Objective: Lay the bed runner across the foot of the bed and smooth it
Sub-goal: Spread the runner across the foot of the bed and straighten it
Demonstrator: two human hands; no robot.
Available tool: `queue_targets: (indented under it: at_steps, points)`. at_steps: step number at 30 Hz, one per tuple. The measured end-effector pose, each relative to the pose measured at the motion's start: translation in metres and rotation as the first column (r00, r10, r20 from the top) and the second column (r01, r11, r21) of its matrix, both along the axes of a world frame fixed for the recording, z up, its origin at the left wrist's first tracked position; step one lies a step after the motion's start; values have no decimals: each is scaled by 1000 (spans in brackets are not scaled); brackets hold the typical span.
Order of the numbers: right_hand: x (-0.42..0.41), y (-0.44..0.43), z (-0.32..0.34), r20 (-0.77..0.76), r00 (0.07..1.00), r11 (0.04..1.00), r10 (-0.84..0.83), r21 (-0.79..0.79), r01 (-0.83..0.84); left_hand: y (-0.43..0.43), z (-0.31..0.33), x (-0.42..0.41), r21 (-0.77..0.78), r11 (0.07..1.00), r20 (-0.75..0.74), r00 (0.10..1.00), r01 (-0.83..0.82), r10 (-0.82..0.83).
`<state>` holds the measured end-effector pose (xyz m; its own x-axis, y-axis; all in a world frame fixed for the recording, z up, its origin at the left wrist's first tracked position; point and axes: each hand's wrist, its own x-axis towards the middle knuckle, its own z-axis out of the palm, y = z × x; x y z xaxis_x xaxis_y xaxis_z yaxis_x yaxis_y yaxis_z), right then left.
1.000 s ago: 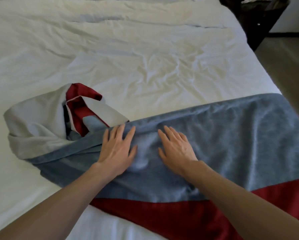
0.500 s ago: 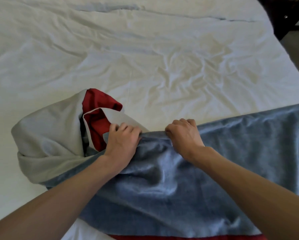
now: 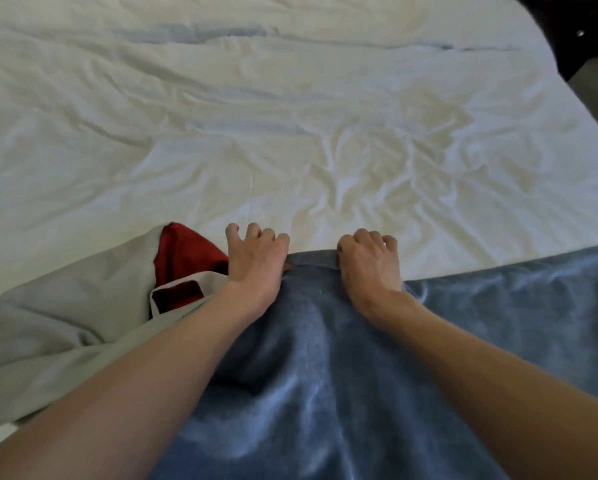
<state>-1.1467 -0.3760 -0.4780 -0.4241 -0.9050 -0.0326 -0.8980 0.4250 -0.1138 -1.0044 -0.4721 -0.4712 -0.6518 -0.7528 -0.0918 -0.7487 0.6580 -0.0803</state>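
Well, the job is only partly along. The bed runner [image 3: 325, 375] is lying across the foot of the bed [image 3: 221, 133], blue face up and running off to the right. It is rumpling into soft ridges between the forearms, though, and its left end [image 3: 65, 334] is sitting bunched in a heap, with grey lining and red cloth turned out. So I'd judge that spreading that end and all the smoothing are still waiting to be done.

Both hands are curling over the runner's far hem. The left hand [image 3: 256, 261] is gripping it just beside the heap, and the right hand [image 3: 370, 265] is gripping it a little way along, knuckles up and fingers tucked.

A second ago those hands were lying flat on the blue cloth with fingers straight, and half a second ago they were closing on the hem. Now they are reaching farther up the bed, and the red band along the near edge is sitting out of sight.
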Motion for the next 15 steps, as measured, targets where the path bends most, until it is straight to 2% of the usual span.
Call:
queue_targets:
  at_steps: [2, 5, 10, 15]
  points:
    - [10, 7, -25, 94, 995, 997, -20, 81, 13, 1, -16, 3, 27, 1000, 103, 995, -12, 9]
    - [26, 21, -56, 186, 982, 978, -20, 206, -19, 2, -33, 15, 32, 999, 92, 996, -24, 20]
    - [26, 19, -62, 141, 989, 990, -36, 138, 16, 9, -40, 24, -19, 992, -1, 992, 124, -124]
    - [45, 35, -48, 141, 990, 1000, 26, 11, -28, 24, -35, 36, -78, 985, -97, 983, 152, -159]
